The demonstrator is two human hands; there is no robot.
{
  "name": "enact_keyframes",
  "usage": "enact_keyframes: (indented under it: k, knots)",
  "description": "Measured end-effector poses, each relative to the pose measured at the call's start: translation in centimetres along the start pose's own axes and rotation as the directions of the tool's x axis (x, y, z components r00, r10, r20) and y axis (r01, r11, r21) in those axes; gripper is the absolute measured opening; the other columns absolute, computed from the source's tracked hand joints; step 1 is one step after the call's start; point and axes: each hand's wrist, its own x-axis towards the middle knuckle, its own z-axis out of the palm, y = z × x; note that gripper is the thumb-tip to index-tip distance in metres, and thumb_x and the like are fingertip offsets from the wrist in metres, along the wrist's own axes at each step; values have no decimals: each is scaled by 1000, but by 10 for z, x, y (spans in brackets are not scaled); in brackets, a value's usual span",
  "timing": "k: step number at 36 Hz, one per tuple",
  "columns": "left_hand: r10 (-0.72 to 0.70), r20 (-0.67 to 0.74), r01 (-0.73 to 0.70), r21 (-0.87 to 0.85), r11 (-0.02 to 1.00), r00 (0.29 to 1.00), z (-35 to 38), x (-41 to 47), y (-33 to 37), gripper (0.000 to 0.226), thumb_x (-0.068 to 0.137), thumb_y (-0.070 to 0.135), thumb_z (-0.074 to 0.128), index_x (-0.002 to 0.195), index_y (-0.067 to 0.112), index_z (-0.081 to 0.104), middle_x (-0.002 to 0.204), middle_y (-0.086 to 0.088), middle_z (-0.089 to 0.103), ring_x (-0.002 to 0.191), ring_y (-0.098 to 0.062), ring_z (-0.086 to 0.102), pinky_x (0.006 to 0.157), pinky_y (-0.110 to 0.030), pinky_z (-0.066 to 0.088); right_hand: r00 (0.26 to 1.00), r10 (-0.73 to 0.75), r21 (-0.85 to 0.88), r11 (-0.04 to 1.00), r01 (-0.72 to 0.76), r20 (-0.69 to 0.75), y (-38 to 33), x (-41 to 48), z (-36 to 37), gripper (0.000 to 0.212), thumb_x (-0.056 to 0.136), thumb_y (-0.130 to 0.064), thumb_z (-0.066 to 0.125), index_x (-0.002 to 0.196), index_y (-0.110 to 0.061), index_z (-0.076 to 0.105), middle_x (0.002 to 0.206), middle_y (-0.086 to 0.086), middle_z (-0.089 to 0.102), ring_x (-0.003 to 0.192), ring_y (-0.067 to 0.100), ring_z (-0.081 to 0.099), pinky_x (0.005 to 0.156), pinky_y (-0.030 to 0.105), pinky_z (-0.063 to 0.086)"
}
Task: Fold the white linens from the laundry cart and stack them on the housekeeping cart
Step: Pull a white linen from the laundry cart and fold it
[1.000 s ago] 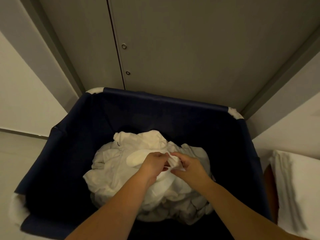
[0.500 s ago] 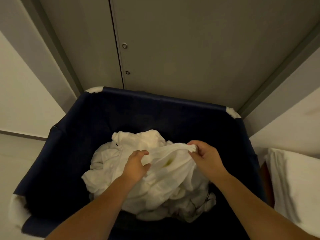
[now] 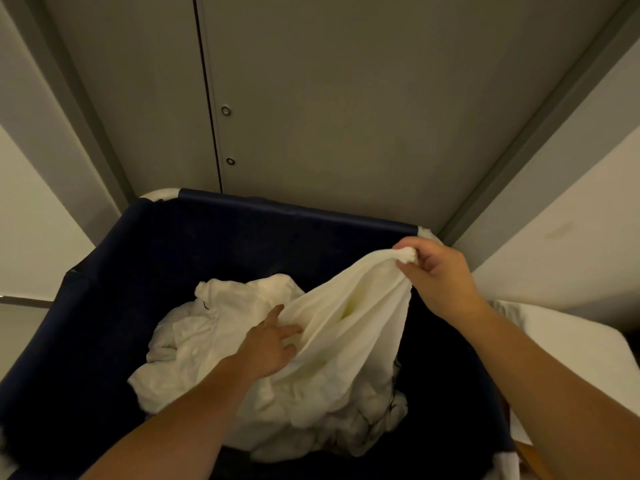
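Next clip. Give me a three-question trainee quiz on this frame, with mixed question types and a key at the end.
1. Multiple choice: which hand pinches the bunched end of the lifted linen? A) left B) right C) neither
2. True or false: nothing is left beneath the lifted linen.
3. Short answer: what does the left hand touch?

Key
1. B, the right hand.
2. False: a linen pile lies in the laundry cart.
3. The lower folds of the lifted linen, with fingers fairly straight.
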Motion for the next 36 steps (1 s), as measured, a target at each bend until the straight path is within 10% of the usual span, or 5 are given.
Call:
enact_keyframes:
  k: [8,15,21,28,36]
  knots:
    - [152,40,-155,97,983,988,-16,-8,16,28,96,50,42,98,43,68,154,18,25,116,-18,54,100,-28,39,997,-31,-14,999,30,-68,-13,24,-36,31,87,1,64,87,-29,65,87,-14,66,74,-7,61,71,11,47]
    - [145,48,-152,291,944,988,-60,-25,27,81,71,89,31,133,38,44,123,14,57,104,-12,58,90,-27,45,995,-19,-116,993,8,-101,-28,43,-77,17,87,-2,66,91,-18,66,89,0,65,70,-8,59,74,12,48]
    - [248,-226,-164,335,928,942,-158,-30,46,5,93,36,53,93,30,53,96,-2,66,88,-23,62,70,-30,46,996,-11,-351,936,-21,-88,-37,55,-124,8,91,-14,62,95,-21,62,94,3,61,87,21,56,82,30,42]
    - [334,-509,-61,479,875,794,-290,-70,140,14,95,26,52,100,18,63,98,-12,67,86,-31,60,69,-33,45,983,-68,-510,860,-29,-170,-47,76,-178,17,97,-17,53,111,-11,60,105,12,61,87,22,51,79,30,39]
    - [110,-792,104,214,971,601,-320,-107,225,20,91,12,56,108,9,67,96,-15,67,83,-32,64,76,-38,55,968,-76,-482,875,-50,-238,-66,97,-202,22,96,-13,48,108,-7,65,102,12,65,93,31,61,82,40,52]
